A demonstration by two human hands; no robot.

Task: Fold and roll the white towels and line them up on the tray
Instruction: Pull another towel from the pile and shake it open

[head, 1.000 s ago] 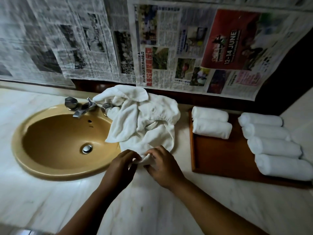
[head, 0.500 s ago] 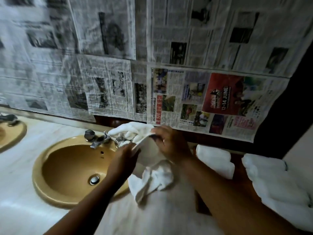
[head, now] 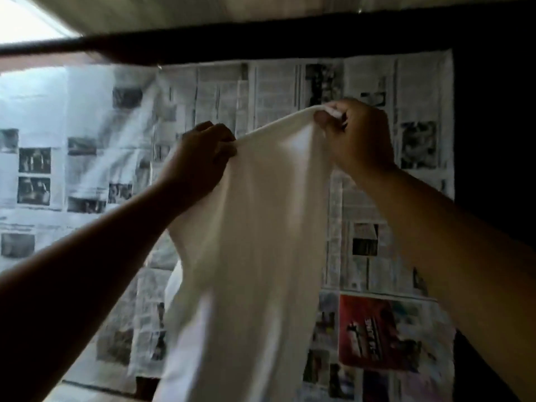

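We see the left hand point(head: 203, 158) with its fingers curled, and it pinches the top edge of a white towel point(head: 261, 227) between the thumb and the fingertips. The right hand point(head: 356, 134) is a little higher and to the right, and it also pinches the same top edge; a small white corner of the cloth shows out above its thumb. Between the two hands the edge of the towel runs as a sloping line, lower at the left hand and higher at the right hand. From this edge the towel hangs down freely in the air, in soft long folds, and it reaches the bottom border of the picture, so we cannot see its lower end. Both forearms come up from the lower corners, the left forearm point(head: 87, 271) dark in shadow and the right forearm point(head: 449, 256) more in light. Behind the towel and the hands the wall is covered with sheets of newspaper point(head: 368, 216), most of them grey with small dark photos. One red advertisement point(head: 368, 332) is on a sheet just right of the hanging cloth. Above the newspaper a dark beam point(head: 261, 36) crosses the picture, and over it at the far left there is a bright patch point(head: 23, 18). The whole view is somewhat blurred.
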